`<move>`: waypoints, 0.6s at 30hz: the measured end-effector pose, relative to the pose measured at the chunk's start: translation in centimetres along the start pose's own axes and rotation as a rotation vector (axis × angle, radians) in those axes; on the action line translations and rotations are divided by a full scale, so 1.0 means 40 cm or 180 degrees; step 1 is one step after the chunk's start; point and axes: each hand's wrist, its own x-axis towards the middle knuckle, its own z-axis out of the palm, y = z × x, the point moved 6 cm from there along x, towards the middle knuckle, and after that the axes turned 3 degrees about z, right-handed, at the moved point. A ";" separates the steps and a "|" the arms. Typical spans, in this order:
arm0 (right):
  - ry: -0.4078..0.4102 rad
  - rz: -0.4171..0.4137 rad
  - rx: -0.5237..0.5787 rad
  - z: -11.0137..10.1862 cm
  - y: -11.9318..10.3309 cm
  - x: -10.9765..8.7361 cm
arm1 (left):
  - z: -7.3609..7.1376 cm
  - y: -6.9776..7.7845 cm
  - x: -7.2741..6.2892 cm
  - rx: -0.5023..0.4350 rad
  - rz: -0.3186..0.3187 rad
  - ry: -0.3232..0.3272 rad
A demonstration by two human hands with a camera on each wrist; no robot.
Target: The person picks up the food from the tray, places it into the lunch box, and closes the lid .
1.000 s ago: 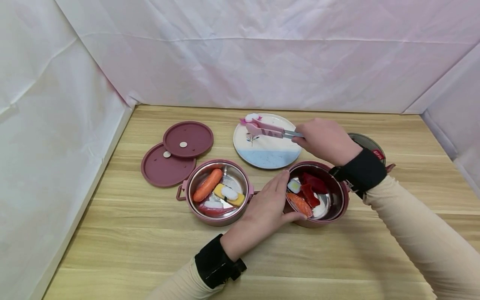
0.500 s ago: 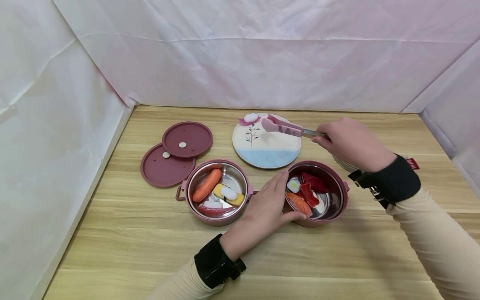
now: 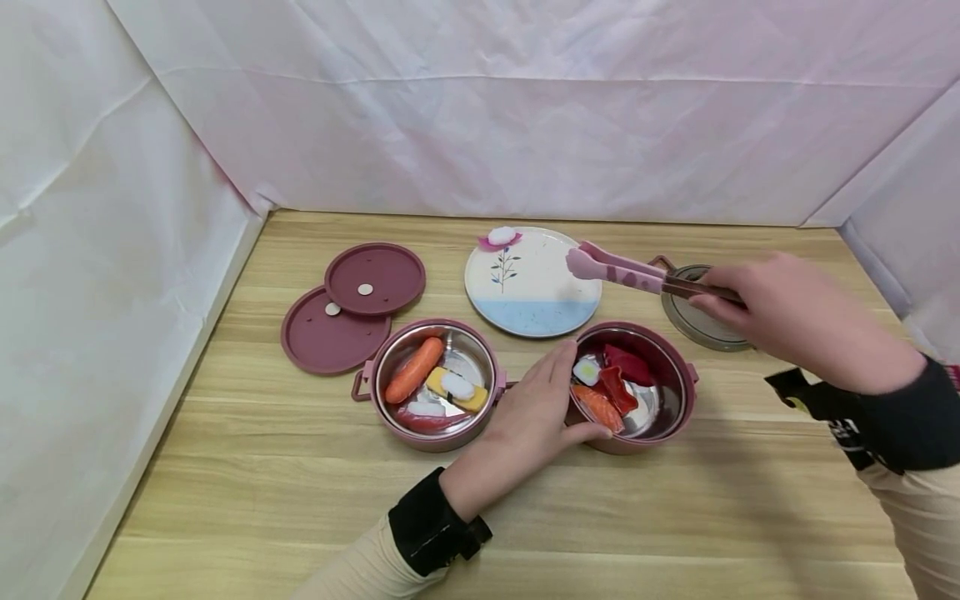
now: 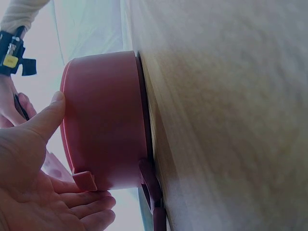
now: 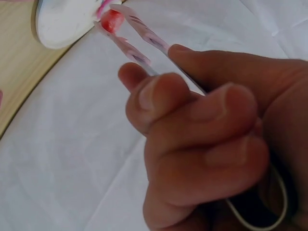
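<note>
My right hand [image 3: 810,312] grips pink-tipped tongs [image 3: 626,273] whose tips are above the right side of the plate [image 3: 540,317]. Between the tong tips, the right wrist view shows a small rounded red-and-white piece [image 5: 112,21]. My left hand [image 3: 528,425] rests against the left side of a dusty-pink steel-lined pot [image 3: 684,417], thumb and fingers spread at its rim; the left wrist view has its fingers by the pot's side handle [image 4: 85,181]. Inside lie a toy salmon slice [image 3: 598,407], a small white roll [image 3: 587,371] and red pieces [image 3: 618,390].
Beside it, a second pot [image 3: 427,442] holds a toy sausage [image 3: 415,371], a yellow egg sushi [image 3: 457,388] and a red-and-white piece [image 3: 431,417]. Two maroon lids [image 3: 375,267] overlap at left. A pink-and-white toy sushi [image 3: 501,238] sits at the plate's back-left edge. Behind my right hand is a round greyish item [image 3: 693,321].
My right hand has moved rightward, carrying the tongs away from the pink-and-white toy sushi, which stays at the plate's edge. My left hand and both pots have stayed in place.
</note>
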 end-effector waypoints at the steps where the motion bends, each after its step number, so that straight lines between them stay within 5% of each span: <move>1: -0.0034 0.0044 -0.0031 -0.002 0.005 -0.010 | 0.000 0.000 0.000 0.0005 0.0003 -0.0002; 7: -0.0078 0.0194 -0.0180 -0.014 0.031 -0.070 | -0.001 0.000 0.001 0.0020 0.0005 -0.0018; 18: 0.0500 -0.0129 -0.0258 -0.032 0.061 -0.183 | -0.004 0.003 0.002 0.0016 0.0037 0.0005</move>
